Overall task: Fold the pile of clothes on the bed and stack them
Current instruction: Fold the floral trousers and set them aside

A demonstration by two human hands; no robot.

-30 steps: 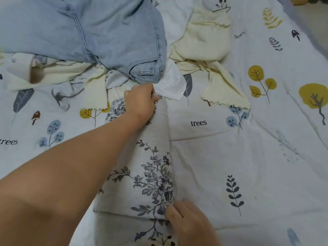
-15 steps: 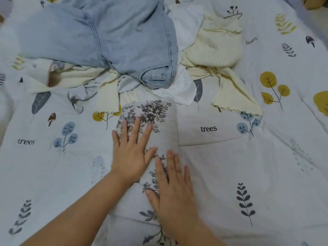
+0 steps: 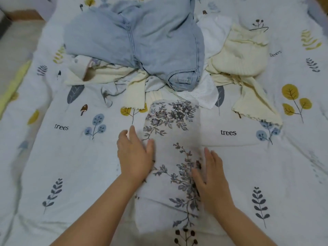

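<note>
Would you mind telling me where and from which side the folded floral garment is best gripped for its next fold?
Probably at the two far corners of the floral garment, reaching over from the near side. It lies as a long flat strip running away from the person, with the left hand and right hand flat at its long edges, so its far end folds back toward the near end.

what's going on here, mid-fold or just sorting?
Mid-fold. A person has a floral garment laid out as a long narrow strip on the bed. The left hand and right hand lie flat at its two side edges, fingers straight. Beyond it the unfolded pile waits: light blue jeans, a cream ribbed top and white pieces. No stack visible yet.
</note>
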